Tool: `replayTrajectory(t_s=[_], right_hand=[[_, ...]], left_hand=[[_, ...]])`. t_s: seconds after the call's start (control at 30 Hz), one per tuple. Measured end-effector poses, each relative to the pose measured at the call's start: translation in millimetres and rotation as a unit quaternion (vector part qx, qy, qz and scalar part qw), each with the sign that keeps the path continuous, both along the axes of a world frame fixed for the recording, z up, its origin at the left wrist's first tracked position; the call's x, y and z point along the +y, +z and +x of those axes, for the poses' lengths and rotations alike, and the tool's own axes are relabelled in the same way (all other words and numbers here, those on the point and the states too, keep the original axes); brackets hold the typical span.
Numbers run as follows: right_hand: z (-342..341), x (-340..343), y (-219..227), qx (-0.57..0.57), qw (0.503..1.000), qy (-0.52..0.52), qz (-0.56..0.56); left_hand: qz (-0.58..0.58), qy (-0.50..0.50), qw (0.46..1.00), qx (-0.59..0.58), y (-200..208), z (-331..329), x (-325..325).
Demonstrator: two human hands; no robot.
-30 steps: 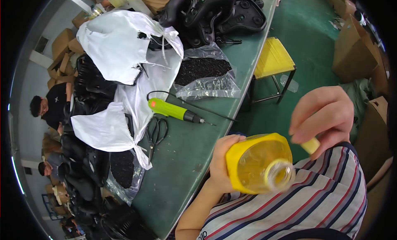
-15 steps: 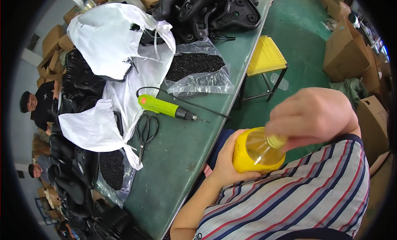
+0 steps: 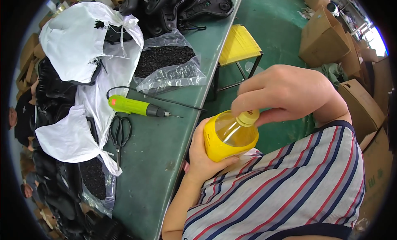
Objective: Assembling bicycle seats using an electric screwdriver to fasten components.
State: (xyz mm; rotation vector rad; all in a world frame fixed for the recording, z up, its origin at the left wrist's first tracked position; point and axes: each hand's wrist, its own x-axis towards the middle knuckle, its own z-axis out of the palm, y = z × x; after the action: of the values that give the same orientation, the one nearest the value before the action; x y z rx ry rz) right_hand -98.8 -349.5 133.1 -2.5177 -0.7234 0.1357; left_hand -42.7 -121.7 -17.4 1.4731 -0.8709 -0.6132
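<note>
A clear plastic bottle with a yellow label [image 3: 218, 141] is held in front of my striped shirt, tilted a little. My left hand [image 3: 201, 159] wraps round its lower body from the table side. At the bottle's neck, my right hand [image 3: 282, 93] pinches the yellow bottle cap [image 3: 248, 118] between thumb and bent fingers. I cannot tell whether the cap is loose or tight. On the green table [image 3: 155, 136], to the left of the bottle, lie a lime-green electric screwdriver [image 3: 130, 105] with a black cord and a pair of black scissors [image 3: 120, 134].
Bags of small black screws or similar pieces [image 3: 165, 61] lie on the table near white woven sacks [image 3: 72, 45]. Black bicycle saddles [image 3: 178, 10] are piled at the far end. A yellow stool [image 3: 240, 43] stands beside the table; cardboard boxes [image 3: 324, 37] line the right. Other people are at far left.
The view has swung, so table items and both hands appear further left. My hands keep their grip on the bottle and cap, and more of the cap's top shows now.
</note>
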Motion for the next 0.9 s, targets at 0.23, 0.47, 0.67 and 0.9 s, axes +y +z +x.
replayTrajectory(t_s=[0.23,0.47,0.67,0.9], right_hand=[[3,13,-1,0.053,0.976,-0.112,-0.18],[-1,-7,-18,0.005,0.998,-0.031,0.055],[-17,-2,-26,0.031,0.985,-0.153,-0.074],[-27,-17,-31,0.073,0.988,-0.108,0.088]], left_hand=[[0.011,0.009,1.0,-0.001,-6,-4,-1],[0.03,-0.001,0.999,-0.016,-8,-1,-3],[0.049,-0.003,0.998,-0.042,-9,-4,-10],[0.064,-0.032,0.995,-0.07,-7,-1,-14]])
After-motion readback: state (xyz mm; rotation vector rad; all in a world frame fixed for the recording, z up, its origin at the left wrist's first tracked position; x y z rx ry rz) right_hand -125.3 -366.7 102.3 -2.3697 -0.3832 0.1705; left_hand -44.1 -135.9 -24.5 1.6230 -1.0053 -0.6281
